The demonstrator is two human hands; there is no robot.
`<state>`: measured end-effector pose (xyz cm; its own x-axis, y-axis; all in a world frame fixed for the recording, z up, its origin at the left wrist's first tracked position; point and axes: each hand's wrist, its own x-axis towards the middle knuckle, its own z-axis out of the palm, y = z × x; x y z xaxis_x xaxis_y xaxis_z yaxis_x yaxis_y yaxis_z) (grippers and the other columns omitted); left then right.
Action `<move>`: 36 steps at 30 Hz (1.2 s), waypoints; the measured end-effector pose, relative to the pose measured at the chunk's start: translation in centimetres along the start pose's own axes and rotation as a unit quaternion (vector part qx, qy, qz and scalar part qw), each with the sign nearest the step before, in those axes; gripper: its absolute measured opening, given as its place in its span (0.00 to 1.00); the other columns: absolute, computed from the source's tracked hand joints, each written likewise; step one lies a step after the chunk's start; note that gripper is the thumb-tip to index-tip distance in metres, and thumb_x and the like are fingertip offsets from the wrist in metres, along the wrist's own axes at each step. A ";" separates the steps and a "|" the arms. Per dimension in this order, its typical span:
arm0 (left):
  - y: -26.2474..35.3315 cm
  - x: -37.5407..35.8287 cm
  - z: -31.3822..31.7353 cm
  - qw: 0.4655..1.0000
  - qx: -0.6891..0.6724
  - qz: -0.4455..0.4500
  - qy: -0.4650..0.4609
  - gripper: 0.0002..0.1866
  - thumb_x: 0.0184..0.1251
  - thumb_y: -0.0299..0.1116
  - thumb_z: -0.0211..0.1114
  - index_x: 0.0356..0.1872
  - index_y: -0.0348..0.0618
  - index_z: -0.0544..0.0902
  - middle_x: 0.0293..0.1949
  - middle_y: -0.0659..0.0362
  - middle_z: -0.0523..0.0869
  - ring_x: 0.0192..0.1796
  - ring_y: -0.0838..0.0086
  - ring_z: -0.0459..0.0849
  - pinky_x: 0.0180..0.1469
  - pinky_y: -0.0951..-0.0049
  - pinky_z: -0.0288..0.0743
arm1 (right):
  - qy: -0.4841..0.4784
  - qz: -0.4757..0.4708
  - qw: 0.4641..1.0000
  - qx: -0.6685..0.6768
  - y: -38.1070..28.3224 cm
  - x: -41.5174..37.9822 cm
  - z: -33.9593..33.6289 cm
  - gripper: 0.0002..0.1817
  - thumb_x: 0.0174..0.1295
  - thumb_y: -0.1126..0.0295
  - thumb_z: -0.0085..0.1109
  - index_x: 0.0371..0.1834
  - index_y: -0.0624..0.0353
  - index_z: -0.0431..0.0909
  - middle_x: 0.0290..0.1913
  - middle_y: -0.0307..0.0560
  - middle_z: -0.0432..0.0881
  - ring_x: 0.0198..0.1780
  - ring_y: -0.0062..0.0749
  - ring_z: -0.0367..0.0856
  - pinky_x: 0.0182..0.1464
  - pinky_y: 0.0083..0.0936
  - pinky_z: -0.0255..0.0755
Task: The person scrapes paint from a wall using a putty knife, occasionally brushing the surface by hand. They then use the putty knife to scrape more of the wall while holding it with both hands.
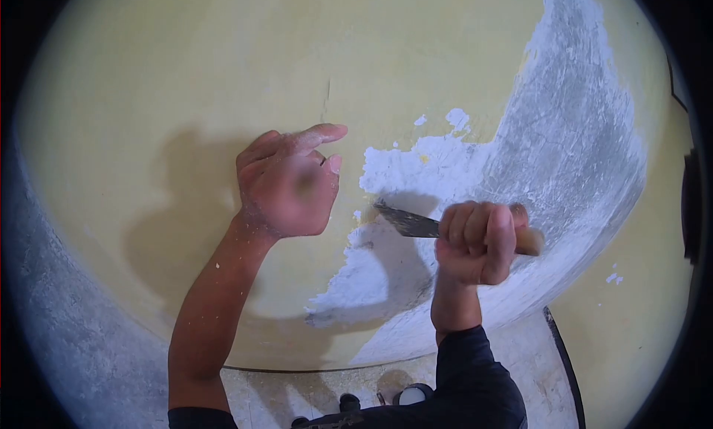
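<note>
My right hand is wrapped round the wooden handle of a scraper. The scraper's dark, paint-flecked blade points left, its tip right at the ragged edge of the yellow paint. Beyond that edge, a whitish stripped patch shows on the wall. To the left of the blade, my left hand is raised in front of the paint, dusty with white specks. Its forefinger and thumb are apart and the other fingers curl in; the palm area is blurred.
A large grey bare strip runs up the wall at the right. Small chipped spots lie above the stripped patch, and a thin crack marks the paint. Below is a tiled floor with a round white-topped object.
</note>
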<state>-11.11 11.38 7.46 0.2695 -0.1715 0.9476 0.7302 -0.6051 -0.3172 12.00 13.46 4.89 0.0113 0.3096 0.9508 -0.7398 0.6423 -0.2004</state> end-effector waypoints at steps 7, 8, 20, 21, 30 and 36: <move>0.0 -0.3 -0.1 1.000 0.004 0.009 -0.006 0.25 0.52 0.15 0.64 0.54 0.30 0.71 0.23 0.56 0.85 0.18 0.77 0.73 0.27 0.77 0.65 | -0.016 -0.002 1.000 0.017 -0.8 0.0 0.1 0.13 0.69 0.73 0.48 0.26 0.50 0.60 0.13 0.35 0.60 0.14 0.21 0.53 0.20 0.28 0.53; -0.1 -0.2 -0.1 1.000 0.001 0.005 -0.006 0.25 0.52 0.15 0.64 0.55 0.31 0.71 0.23 0.56 0.85 0.18 0.77 0.73 0.28 0.76 0.65 | -0.009 0.028 0.999 0.012 -0.5 0.1 0.2 0.13 0.69 0.73 0.49 0.26 0.51 0.60 0.13 0.35 0.60 0.14 0.21 0.53 0.21 0.28 0.53; -0.2 -0.3 -0.1 1.000 0.013 0.017 -0.008 0.28 0.51 0.15 0.64 0.58 0.30 0.70 0.28 0.53 0.87 0.19 0.76 0.74 0.28 0.77 0.68 | 0.054 0.062 0.996 -0.028 -0.9 -0.7 1.2 0.15 0.69 0.69 0.54 0.24 0.51 0.62 0.14 0.36 0.61 0.15 0.23 0.57 0.22 0.29 0.55; -0.3 -0.4 -0.1 1.000 0.013 0.014 -0.015 0.29 0.51 0.15 0.64 0.58 0.31 0.70 0.28 0.52 0.87 0.19 0.76 0.74 0.28 0.77 0.68 | 0.014 0.069 0.996 -0.061 -1.3 -0.6 0.9 0.15 0.68 0.68 0.56 0.25 0.52 0.61 0.14 0.35 0.60 0.16 0.22 0.55 0.22 0.29 0.55; -0.3 0.3 -0.2 0.998 0.045 0.031 -0.029 0.25 0.50 0.14 0.63 0.54 0.33 0.75 0.42 0.51 0.87 0.38 0.68 0.78 0.34 0.77 0.73 | 0.006 0.041 0.999 -0.008 -1.7 -0.4 0.4 0.16 0.68 0.70 0.56 0.24 0.53 0.60 0.16 0.36 0.60 0.18 0.22 0.56 0.26 0.29 0.57; -0.3 -0.4 0.2 1.000 -0.007 -0.014 -0.020 0.24 0.50 0.12 0.60 0.53 0.32 0.77 0.45 0.50 0.86 0.45 0.65 0.77 0.44 0.75 0.81 | 0.025 0.018 0.999 -0.034 -2.5 -0.9 0.0 0.17 0.67 0.68 0.58 0.25 0.52 0.59 0.16 0.36 0.60 0.18 0.21 0.56 0.26 0.29 0.57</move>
<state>-11.34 11.75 7.15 0.2737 -0.1241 0.9538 0.7285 -0.6207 -0.2898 13.82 11.55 4.56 0.0205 0.3665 0.9302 -0.6922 0.6765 -0.2513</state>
